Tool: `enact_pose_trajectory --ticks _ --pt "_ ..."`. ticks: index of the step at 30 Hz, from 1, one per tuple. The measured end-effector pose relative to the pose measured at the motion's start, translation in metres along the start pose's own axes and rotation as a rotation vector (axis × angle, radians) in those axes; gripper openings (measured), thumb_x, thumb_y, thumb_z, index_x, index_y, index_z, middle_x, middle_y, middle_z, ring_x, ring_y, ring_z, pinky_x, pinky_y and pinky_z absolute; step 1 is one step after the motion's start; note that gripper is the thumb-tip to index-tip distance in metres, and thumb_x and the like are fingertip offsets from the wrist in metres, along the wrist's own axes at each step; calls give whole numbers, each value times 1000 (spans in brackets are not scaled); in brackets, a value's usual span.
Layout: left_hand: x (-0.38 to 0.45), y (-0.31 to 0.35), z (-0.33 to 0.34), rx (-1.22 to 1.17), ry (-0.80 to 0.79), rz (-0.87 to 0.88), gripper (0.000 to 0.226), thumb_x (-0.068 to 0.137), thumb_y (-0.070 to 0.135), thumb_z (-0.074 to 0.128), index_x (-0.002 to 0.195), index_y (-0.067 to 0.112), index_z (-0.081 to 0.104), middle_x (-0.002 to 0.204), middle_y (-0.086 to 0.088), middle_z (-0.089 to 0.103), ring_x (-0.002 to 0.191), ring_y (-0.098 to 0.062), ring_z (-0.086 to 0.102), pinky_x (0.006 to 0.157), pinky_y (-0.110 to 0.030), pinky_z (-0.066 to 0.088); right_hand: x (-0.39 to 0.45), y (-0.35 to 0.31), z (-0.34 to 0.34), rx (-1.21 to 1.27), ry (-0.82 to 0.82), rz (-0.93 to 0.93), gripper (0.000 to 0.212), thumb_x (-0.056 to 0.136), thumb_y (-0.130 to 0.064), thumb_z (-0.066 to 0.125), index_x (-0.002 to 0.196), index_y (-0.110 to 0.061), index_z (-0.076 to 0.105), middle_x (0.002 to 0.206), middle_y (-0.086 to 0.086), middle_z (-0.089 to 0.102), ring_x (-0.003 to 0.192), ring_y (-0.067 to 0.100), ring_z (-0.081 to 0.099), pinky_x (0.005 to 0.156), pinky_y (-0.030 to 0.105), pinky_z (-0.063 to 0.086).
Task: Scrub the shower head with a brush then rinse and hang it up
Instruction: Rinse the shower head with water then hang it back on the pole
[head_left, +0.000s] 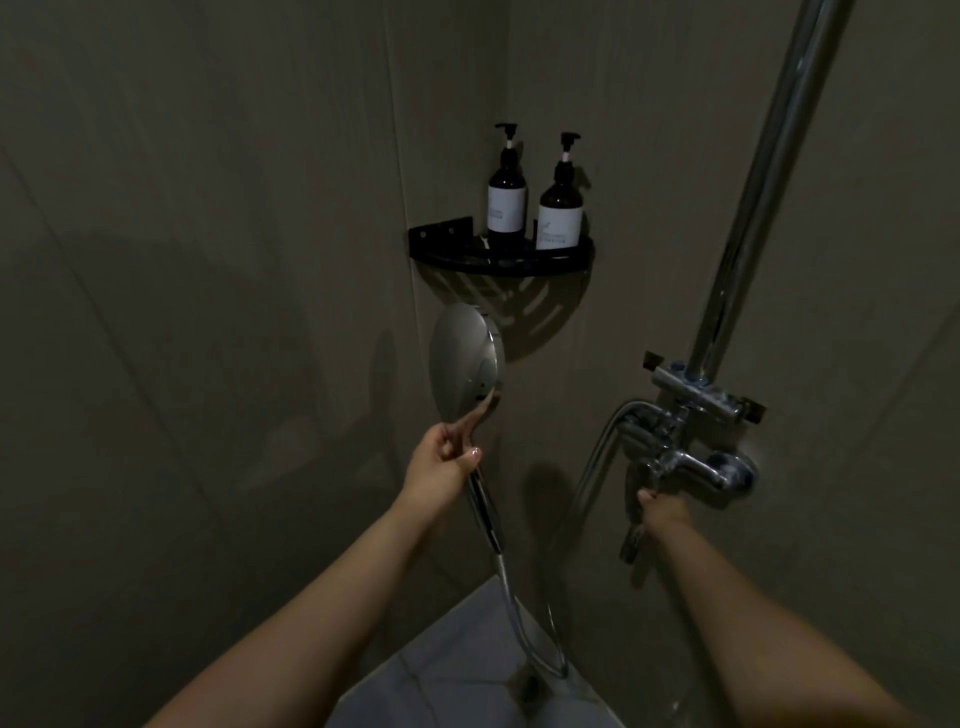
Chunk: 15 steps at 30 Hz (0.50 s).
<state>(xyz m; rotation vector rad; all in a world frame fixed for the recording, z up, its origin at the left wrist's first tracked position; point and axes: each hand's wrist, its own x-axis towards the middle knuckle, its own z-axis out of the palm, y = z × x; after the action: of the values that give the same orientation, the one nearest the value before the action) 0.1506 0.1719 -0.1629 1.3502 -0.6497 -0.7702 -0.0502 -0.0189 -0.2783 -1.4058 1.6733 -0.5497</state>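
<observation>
Now the shower head is held up in the dim stall, its round chrome back turned toward the camera and its face toward the far corner. The left hand is wrapped around the handle just below the head, fingers curled tight, thumb on the near side. From the bottom of the handle the metal hose is seen dropping toward the floor tiles, looping low and climbing back up to the mixer valve on the right wall.

Over on the right, the right hand is reached up under the mixer valve, and its fingers are closed on the lever hanging beneath the chrome body; how firmly cannot be told in this light. Above the valve the chrome riser pipe is seen running up and out of view.

Far in the corner, a black corner shelf is fixed to the walls, just above and right of the shower head. Two dark pump bottles with white labels are stood on it side by side, the left bottle and the right bottle nearly touching.
</observation>
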Motion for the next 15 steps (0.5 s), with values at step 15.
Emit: enact_pose_trajectory --ticks 15 --pt "4 -7 -5 33 9 -2 25 87 -6 53 82 19 53 76 1 56 73 -9 52 72 -22 43 5 0 4 36 20 18 38 95 -15 50 115 16 57 122 33 57 113 45 55 99 47 42"
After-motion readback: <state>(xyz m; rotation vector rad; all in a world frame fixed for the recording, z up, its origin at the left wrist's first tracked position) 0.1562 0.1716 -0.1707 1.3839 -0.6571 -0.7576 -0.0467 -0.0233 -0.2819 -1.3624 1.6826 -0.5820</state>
